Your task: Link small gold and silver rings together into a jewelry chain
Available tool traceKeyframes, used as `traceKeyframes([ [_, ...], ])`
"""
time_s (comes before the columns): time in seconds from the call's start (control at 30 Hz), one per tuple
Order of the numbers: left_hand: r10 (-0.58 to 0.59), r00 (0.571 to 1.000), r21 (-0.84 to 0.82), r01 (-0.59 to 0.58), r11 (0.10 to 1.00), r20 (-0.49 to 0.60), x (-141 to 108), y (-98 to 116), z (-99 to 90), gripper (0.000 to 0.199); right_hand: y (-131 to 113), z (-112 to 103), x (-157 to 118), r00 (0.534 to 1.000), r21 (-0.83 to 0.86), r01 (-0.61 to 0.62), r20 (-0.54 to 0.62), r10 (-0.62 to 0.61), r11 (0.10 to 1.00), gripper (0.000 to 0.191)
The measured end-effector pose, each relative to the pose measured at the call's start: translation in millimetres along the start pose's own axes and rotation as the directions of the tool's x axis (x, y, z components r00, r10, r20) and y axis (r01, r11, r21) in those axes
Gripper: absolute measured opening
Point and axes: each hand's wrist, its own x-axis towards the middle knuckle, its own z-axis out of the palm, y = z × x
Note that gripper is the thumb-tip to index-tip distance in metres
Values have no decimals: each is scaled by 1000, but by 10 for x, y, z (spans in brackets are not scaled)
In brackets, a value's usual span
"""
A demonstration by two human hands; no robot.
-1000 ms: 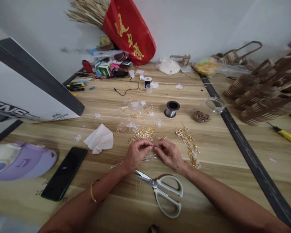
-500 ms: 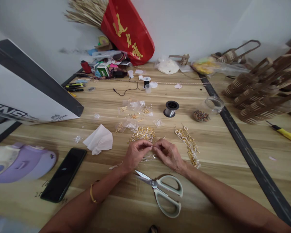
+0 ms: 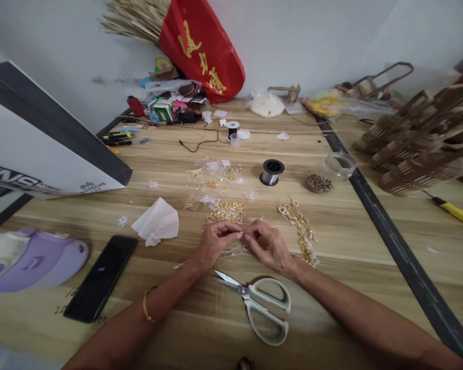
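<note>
My left hand (image 3: 216, 242) and my right hand (image 3: 269, 245) meet fingertip to fingertip over the wooden table, both closed in a pinch. What sits between the fingertips is too small to name. Just beyond them lies a pile of gold and silver beads (image 3: 227, 211). Under the hands runs a silver chain (image 3: 235, 251), partly hidden by the fingers. Right of my right hand, gold and silver chains (image 3: 303, 231) lie in a bundle. Scissors (image 3: 250, 295) with pale handles rest near my wrists, blades slightly apart.
A wire spool (image 3: 272, 172) and a jar of beads (image 3: 324, 177) stand beyond the hands. At the left are a white tissue (image 3: 157, 221), a phone (image 3: 101, 277) and a large box (image 3: 54, 144). Woven baskets (image 3: 412, 149) crowd the right side.
Both hands stay in nearly the same place, pinching at the same spot. The right fingers have shifted very slightly; the things on the table have not moved.
</note>
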Motion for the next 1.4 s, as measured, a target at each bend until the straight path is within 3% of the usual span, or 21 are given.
traceKeyframes([
  [0.77, -58, 998, -43, 59, 997, 21, 8, 2, 11, 24, 12, -9, -8, 999, -32, 39, 14, -39, 999, 6],
  [1.4, -65, 998, -57, 66, 996, 20, 7, 9, 7, 18, 7, -15, -6, 999, -55, 51, 8, -50, 997, 6],
])
